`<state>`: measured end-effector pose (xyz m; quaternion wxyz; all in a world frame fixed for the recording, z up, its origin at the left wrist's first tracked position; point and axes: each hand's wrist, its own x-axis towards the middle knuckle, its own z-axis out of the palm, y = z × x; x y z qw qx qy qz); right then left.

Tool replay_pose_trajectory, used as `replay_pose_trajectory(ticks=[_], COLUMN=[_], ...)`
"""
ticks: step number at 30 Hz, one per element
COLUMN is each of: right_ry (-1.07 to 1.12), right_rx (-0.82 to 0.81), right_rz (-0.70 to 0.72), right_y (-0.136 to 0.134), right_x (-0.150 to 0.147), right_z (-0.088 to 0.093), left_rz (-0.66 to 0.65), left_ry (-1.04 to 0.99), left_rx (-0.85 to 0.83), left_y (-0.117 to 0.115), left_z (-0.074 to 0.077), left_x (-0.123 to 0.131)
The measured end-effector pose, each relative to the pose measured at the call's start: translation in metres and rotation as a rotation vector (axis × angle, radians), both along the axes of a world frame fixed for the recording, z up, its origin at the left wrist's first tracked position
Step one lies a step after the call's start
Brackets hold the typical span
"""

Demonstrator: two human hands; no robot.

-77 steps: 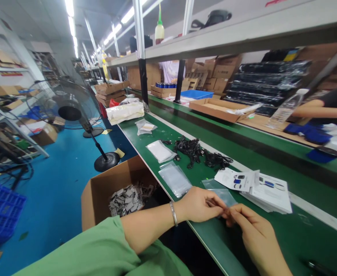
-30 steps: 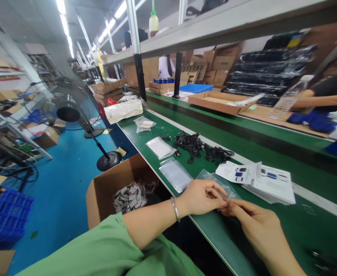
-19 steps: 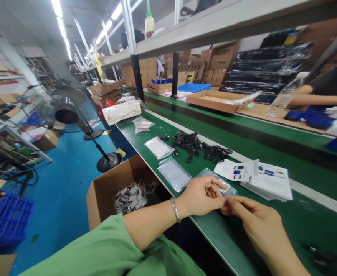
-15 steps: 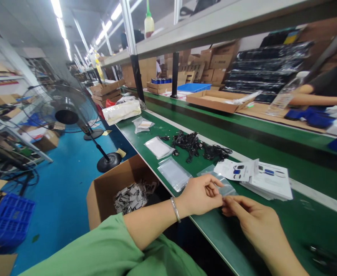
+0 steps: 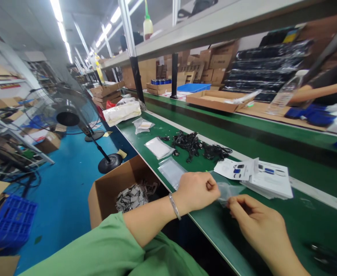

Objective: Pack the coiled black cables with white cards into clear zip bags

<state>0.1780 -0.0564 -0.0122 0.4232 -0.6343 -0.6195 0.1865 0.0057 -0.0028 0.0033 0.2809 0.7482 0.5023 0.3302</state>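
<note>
Two hands work one clear poly bag (image 5: 228, 191), just beside the printed leaflets (image 5: 269, 180): right hand (image 5: 257, 222) pinches its edge, left hand (image 5: 197, 191) curls nearly closed, grip hidden. Looks limp, slippery; take it by the edge!

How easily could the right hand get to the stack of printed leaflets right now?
Probably easily: the right hand sits close to the stack of printed leaflets with only the green belt between, though it seems to be pinching a clear plastic bag.

Bench (image 5: 289, 216) top green, white stripe along its far edge. On the bench: colourless clear plastic bag (image 5: 228, 191); black cables (image 5: 190, 145); white printed cards (image 5: 272, 179) with blue and black marks. Left of the bench: blue floor (image 5: 61, 191); blue crate (image 5: 10, 224).
</note>
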Motion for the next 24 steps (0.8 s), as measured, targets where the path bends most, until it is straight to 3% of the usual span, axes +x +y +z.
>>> replay_pose_trajectory(ticks=[3, 8, 13, 16, 24], right_ry=[0.015, 0.041, -0.244, -0.400, -0.465], right_rx=[0.014, -0.056, 0.300, 0.400, 0.469], right_rz=[0.036, 0.088, 0.164, 0.157, 0.062], right_y=[0.002, 0.009, 0.016, 0.019, 0.016], right_x=[0.005, 0.024, 0.021, 0.013, 0.007], right_z=[-0.005, -0.021, -0.039, -0.047, -0.036], left_rz=[-0.092, -0.073, -0.212, -0.245, -0.304], left_ry=[-0.117, -0.133, -0.038, -0.076, -0.172], left_rx=[-0.002, 0.072, 0.128, 0.103, -0.104], left_y=[-0.001, -0.003, -0.004, -0.006, -0.003], left_z=[-0.005, -0.003, 0.003, 0.003, 0.009], left_x=[0.001, 0.000, -0.002, 0.000, 0.003])
